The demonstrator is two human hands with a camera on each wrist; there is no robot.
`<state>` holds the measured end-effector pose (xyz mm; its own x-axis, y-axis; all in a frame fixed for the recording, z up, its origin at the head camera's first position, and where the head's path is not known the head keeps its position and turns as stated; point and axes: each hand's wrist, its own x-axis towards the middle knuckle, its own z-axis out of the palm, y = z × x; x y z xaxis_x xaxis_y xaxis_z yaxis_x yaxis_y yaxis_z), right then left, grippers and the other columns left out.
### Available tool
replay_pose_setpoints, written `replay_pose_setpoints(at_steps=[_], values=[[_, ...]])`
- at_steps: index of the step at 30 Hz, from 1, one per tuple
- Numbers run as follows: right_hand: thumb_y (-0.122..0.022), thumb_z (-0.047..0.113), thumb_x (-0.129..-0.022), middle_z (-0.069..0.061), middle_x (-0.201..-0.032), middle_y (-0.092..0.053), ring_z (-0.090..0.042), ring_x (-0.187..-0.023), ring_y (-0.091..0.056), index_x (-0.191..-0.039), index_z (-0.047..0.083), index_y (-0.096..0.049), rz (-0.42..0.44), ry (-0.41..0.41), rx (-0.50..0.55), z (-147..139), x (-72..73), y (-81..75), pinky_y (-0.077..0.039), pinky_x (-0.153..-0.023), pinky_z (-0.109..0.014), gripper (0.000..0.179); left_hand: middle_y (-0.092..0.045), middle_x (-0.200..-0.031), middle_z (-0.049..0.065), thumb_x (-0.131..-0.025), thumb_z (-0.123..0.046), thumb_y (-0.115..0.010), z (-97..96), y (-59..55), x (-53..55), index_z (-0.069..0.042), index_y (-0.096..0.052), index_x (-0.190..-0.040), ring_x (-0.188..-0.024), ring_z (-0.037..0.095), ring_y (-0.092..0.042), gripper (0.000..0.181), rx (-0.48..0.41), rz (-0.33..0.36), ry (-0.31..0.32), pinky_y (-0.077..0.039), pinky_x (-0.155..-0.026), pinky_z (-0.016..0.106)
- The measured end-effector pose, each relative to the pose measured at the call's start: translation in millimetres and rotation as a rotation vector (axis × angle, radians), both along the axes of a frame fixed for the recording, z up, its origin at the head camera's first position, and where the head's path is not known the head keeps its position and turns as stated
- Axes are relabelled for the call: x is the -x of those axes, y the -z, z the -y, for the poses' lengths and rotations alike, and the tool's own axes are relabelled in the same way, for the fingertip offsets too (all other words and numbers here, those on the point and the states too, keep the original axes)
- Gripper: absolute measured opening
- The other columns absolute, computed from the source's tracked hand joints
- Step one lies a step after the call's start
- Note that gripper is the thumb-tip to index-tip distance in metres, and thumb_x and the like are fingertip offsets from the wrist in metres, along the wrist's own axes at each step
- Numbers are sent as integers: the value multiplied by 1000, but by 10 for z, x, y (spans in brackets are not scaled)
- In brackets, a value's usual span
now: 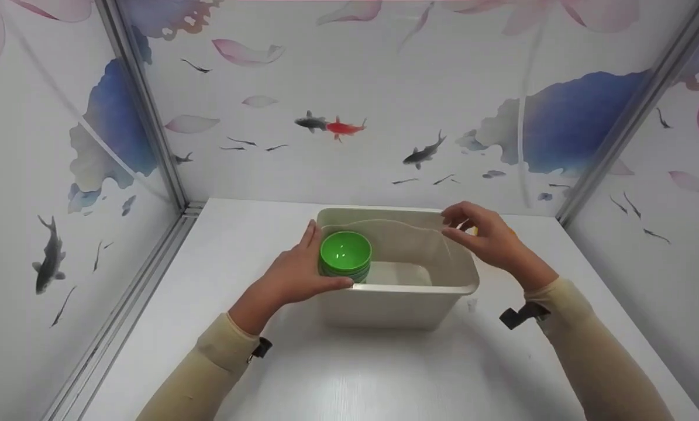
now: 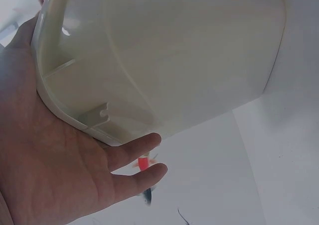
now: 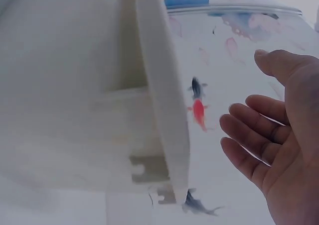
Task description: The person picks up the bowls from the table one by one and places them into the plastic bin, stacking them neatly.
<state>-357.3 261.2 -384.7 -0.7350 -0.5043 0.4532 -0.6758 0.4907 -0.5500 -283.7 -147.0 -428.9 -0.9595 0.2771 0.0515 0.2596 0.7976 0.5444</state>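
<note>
A cream plastic bin stands on the table with a stack of several bowls inside its left end. The top bowl is bright green; the lower ones show only as a few rims. My left hand rests against the bin's left end, thumb along the front rim and fingers straight at the side. In the left wrist view its palm lies against the rim. Over the bin's right end is my right hand, fingers loosely bent. The right wrist view shows that hand apart from the bin's wall, holding nothing.
The bin stands on a white table. White panels with printed fish and petals enclose the back and both sides, joined by metal posts. Something small and yellow shows behind my right hand. A small clear bit lies right of the bin.
</note>
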Motion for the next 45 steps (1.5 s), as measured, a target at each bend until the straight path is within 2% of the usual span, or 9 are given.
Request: replay_pose_setpoints(at_steps=[4, 7, 13, 21, 27, 32, 41, 45], values=[[-76, -2, -102, -20, -116, -75, -14, -101, -67, -128, -3, -71, -22, 114, 43, -235, -99, 149, -51, -91, -12, 26, -1, -186, 13, -76, -93, -73, 5, -9, 3, -7, -7, -178, -151, 48, -49, 149, 2, -1, 0, -44, -119, 64], [-76, -1, -103, -19, -117, -75, -6, -102, -65, -127, -3, -71, -16, 169, 75, -400, -155, 279, -50, -90, -10, 25, -1, -186, 13, -76, -94, -73, 9, 7, 10, -7, -6, -178, -152, 48, -49, 150, 12, 0, -5, -45, -118, 63], [-77, 5, -104, -17, -120, -74, -4, -103, -63, -126, -3, -72, 34, 243, 115, -644, -234, 504, -50, -88, -10, 23, -1, -186, 12, -77, -92, -74, 11, 14, 9, -7, -5, -178, -152, 47, -48, 148, 11, 5, -10, -44, -119, 64], [-73, 12, -109, -19, -120, -74, -5, -102, -64, -128, -5, -70, 67, 296, 114, -772, -270, 607, -52, -88, -12, 26, 0, -186, 13, -77, -94, -73, 15, 10, 15, -7, -7, -178, -151, 48, -50, 149, 17, 1, -5, -46, -118, 63], [-73, 13, -109, -20, -121, -73, -4, -101, -62, -129, -7, -69, 40, 318, 105, -809, -219, 634, -50, -87, -10, 28, -1, -186, 13, -77, -93, -73, 11, 19, 25, -7, -7, -178, -147, 48, -54, 148, 16, -8, -1, -46, -117, 62], [-72, 17, -110, -22, -126, -72, -4, -103, -61, -131, -7, -68, 53, 356, 83, -862, -140, 686, -48, -88, -8, 32, -1, -186, 13, -77, -92, -74, 8, 18, 19, -6, -7, -178, -149, 48, -52, 149, 10, 3, -2, -45, -118, 62], [-68, 33, -113, -27, -137, -62, -36, -121, -61, -139, -9, -61, 134, 484, 84, -1121, 129, 875, -42, -90, -9, 50, -1, -186, 12, -77, -92, -74, 3, 7, 11, -7, -8, -178, -151, 47, -50, 148, 3, 2, -9, -45, -119, 62], [-68, 38, -112, -30, -141, -57, -42, -126, -59, -143, -11, -57, 181, 556, 84, -1246, 265, 1001, -43, -93, -15, 59, -3, -186, 14, -77, -93, -73, 3, 23, 17, -6, -8, -178, -152, 47, -48, 148, 3, -1, -9, -43, -120, 65]])
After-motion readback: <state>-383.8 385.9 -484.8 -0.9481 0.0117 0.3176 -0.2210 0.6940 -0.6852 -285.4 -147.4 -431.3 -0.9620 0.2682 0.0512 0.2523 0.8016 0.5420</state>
